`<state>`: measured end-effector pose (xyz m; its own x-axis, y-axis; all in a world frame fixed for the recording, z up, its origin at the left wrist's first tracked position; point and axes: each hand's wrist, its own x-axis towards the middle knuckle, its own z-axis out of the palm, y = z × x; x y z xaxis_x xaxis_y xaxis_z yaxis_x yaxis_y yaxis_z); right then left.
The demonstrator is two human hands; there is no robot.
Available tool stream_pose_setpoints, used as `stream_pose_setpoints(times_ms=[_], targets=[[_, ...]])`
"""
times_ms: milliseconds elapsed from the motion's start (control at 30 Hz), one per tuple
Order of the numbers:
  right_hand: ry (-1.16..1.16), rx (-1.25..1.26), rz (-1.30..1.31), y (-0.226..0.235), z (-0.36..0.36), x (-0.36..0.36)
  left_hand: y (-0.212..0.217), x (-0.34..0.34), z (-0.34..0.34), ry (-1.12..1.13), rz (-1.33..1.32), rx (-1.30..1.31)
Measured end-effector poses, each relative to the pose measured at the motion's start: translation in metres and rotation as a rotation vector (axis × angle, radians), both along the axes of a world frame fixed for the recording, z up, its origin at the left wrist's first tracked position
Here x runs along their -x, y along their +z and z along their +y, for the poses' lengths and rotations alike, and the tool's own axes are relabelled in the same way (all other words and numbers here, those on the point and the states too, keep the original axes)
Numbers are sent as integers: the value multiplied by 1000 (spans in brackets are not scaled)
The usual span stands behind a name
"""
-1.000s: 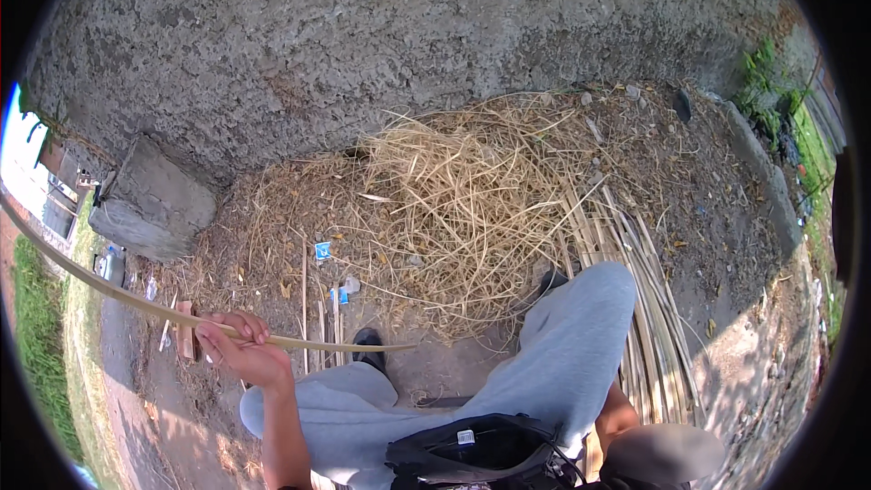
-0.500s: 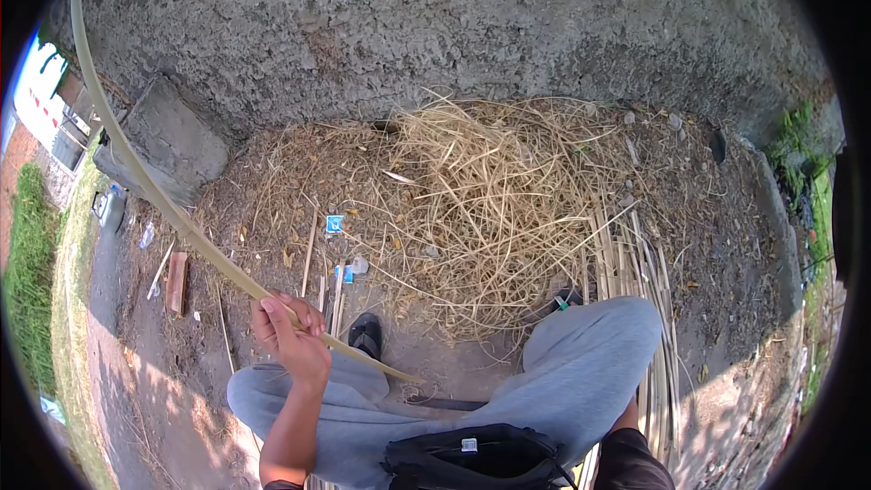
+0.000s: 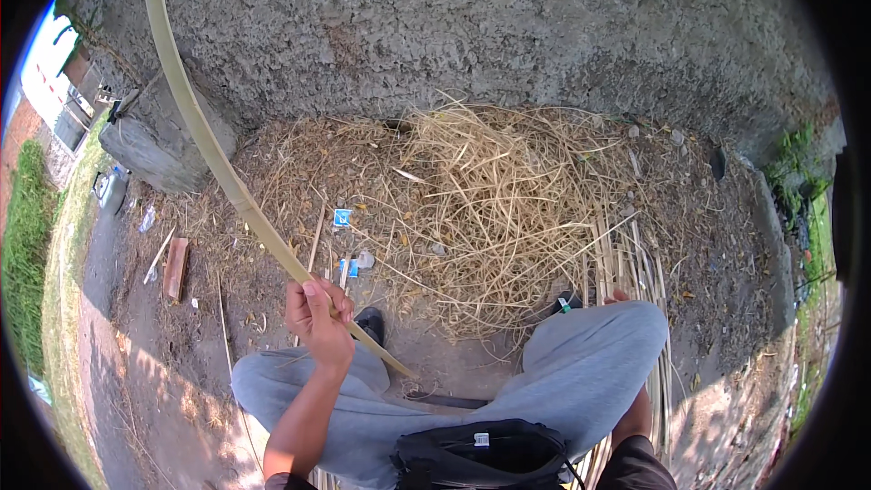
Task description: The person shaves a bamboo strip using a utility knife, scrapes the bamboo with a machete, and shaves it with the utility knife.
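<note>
Closed around a long, pale bamboo strip (image 3: pixel 201 127) is my left hand (image 3: pixel 319 319), in front of my left knee. The strip curves up past the top of the picture, and its lower end slants down between my legs to near the ground. Only the fingertips of my right hand (image 3: pixel 619 295) show, just beyond my right knee, close to a bundle of bamboo strips (image 3: pixel 640 259). My knee hides the rest of that hand, so whether it grips anything cannot be made out.
A heap of thin bamboo shavings (image 3: pixel 499 209) lies ahead, against a rough grey wall (image 3: pixel 472 27). At the left are a stone block (image 3: pixel 168 150), a reddish brick (image 3: pixel 177 269) and a grey jerrycan (image 3: pixel 111 191). An open black bag (image 3: pixel 481 454) rests at my lap.
My left hand has moved a little right and up with the bamboo strip, which now stands steeper. Fingertips of my right hand have come into view beyond the right knee.
</note>
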<state>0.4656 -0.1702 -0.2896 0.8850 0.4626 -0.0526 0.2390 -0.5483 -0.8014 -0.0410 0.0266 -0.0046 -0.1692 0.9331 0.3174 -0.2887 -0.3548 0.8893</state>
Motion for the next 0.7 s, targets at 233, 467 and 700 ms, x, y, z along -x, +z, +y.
stream_pose_setpoints(times_ms=[233, 467, 700], targets=[[400, -228, -384, 293, 107, 2, 3, 0, -3, 43, -86, 24], [1775, 978, -399, 245, 166, 217, 13, -9, 14, -124, -37, 21], [2319, 1290, -269, -43, 81, 333, 16, -11, 21, -310, 82, 46]])
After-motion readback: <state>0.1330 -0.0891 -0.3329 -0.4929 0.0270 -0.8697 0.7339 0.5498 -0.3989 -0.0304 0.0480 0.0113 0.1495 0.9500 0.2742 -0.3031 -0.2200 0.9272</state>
